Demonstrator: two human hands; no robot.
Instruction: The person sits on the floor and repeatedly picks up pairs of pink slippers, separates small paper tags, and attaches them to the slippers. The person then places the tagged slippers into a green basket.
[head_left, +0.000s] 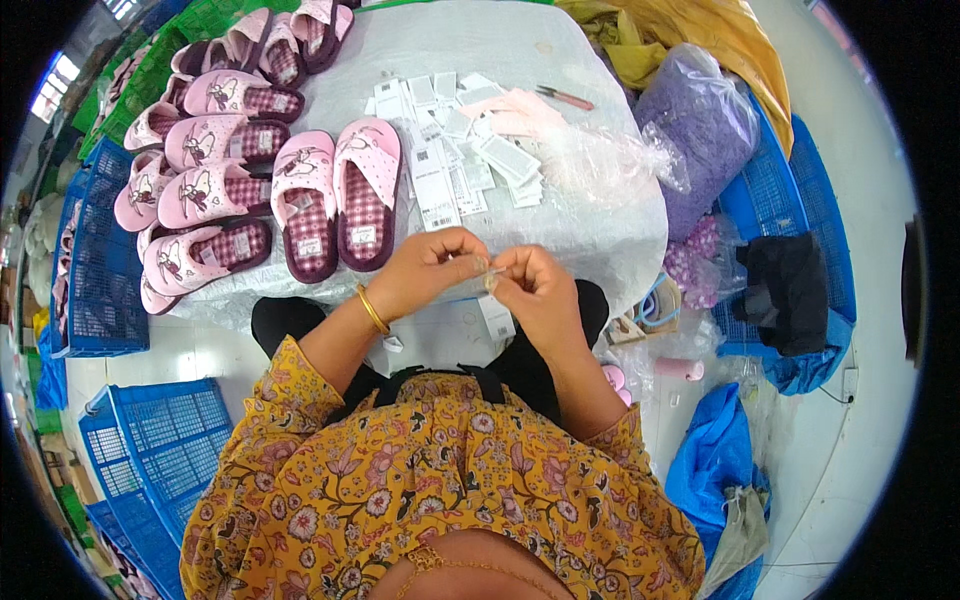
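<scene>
Close in front of my body, both hands meet just off the near edge of the covered table. My left hand (432, 268) is pinched at a thin pale string, its fingertips almost touching those of the other hand. My right hand (543, 296) is also closed in a pinch on that string. Below the fingers hangs a white paper tag (496, 317). The exact shape of the string between the fingertips is too small to make out. Just left of my hands stands a pair of pink slippers (367, 200) with dark checked insoles.
More pink slippers (215, 195) are lined up at the table's left. Loose white tags (437, 180), a clear plastic bag (600, 160) and a red-handled tool (566, 97) lie on the white cover (590, 240). Blue crates (165, 440) flank me; a purple-filled bag (695, 120) stands right.
</scene>
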